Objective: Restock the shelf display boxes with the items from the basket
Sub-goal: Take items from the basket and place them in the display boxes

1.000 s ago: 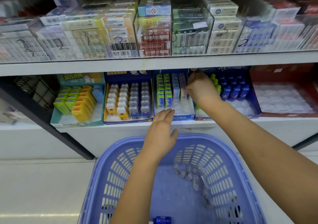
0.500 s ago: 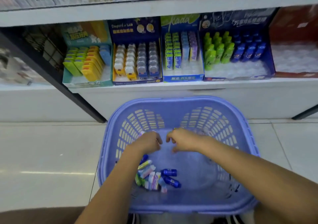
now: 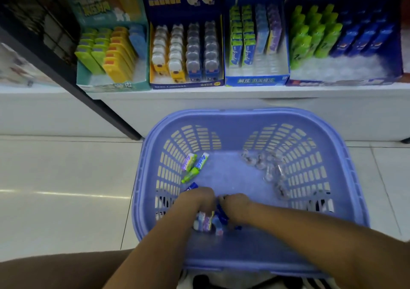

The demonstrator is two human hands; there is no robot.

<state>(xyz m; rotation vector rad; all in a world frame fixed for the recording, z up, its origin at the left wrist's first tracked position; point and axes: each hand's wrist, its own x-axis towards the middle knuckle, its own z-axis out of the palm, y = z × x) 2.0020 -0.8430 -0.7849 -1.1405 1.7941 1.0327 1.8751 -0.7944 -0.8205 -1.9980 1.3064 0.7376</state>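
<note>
A lilac plastic basket [image 3: 244, 116] stands on the floor below the shelf. Both my hands are down in its near side. My left hand [image 3: 196, 201] curls over a cluster of small packs [image 3: 205, 221] and grips them. My right hand [image 3: 236, 206] touches a blue bottle [image 3: 221, 214]; its fingers are hidden. Two more packs [image 3: 196, 161], a green bottle [image 3: 190, 175] and a blue bottle [image 3: 192, 186] lie at the basket's left. Clear pieces [image 3: 270, 171] lie at its right. The pack display box [image 3: 255, 80] and the bottle display box [image 3: 343, 81] have bare front rows.
A teal box [image 3: 111, 85] with yellow and green items and a dark box [image 3: 186, 84] with bear-shaped dispensers stand left on the white shelf [image 3: 221, 92]. A black post [image 3: 88, 93] slants down to the tiled floor [image 3: 66, 188]. My knee [image 3: 55, 271] is at the lower left.
My right hand left the pack display box and both hands dropped into the basket, then slid to its near side onto the pile. The view tilted down and closer.
</note>
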